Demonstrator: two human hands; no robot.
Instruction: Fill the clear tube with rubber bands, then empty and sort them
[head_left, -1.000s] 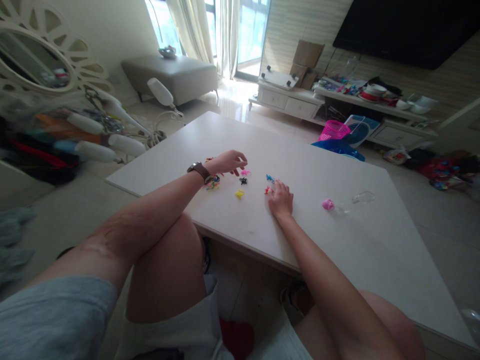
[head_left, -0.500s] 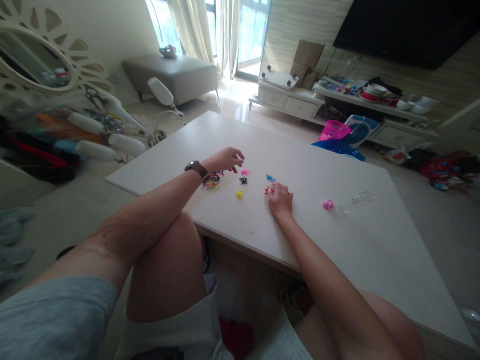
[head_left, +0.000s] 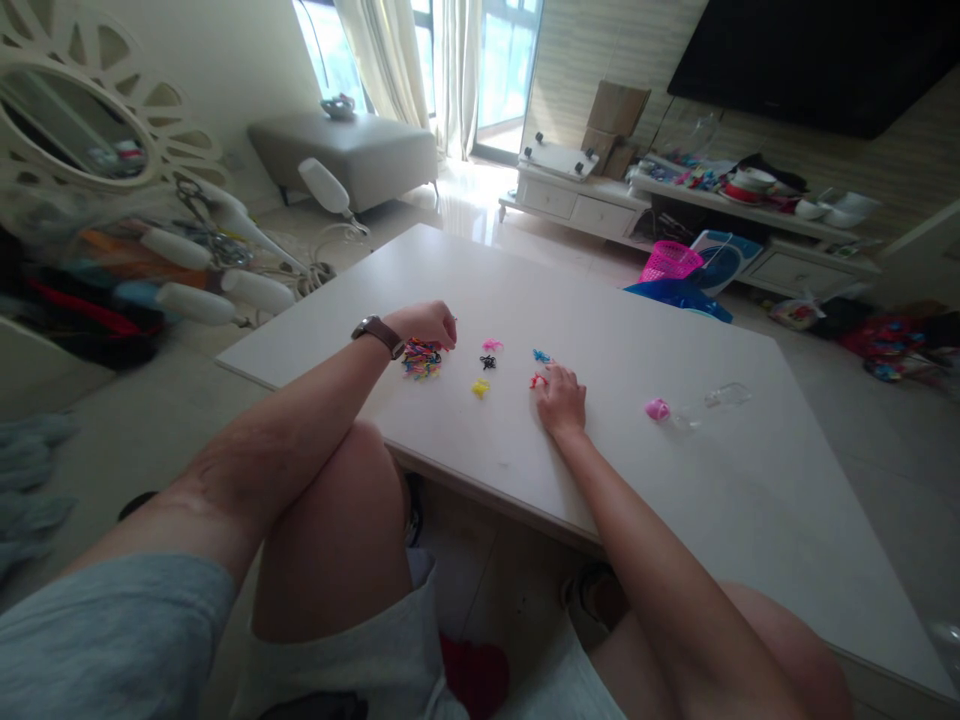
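A mixed pile of small stringy coloured pieces (head_left: 422, 362), which look like rubber hair ties, lies on the white table (head_left: 637, 480). At the pile's upper right edge is my left hand (head_left: 431, 323), its fingers curled down and closed; whatever they pinch is hidden. Separate little heaps sit to the right: pink (head_left: 492, 345), black (head_left: 488, 362), yellow (head_left: 480, 388) and blue (head_left: 541, 355). My right hand (head_left: 564, 400) rests on the tabletop with loosely bent fingers apart, its fingertips beside a red heap (head_left: 536, 381) and just below the blue one.
On the right of the table lie a pink-capped object (head_left: 658, 409) and a clear plastic container (head_left: 727, 396). Beyond the far edge stand a pink basket (head_left: 670, 262) and a blue basin (head_left: 679, 297). A white lamp (head_left: 259, 290) with several shades is left of the table.
My left hand has moved left from near the pink heap to the mixed pile, and its fingers have curled in. My right hand stays in place.
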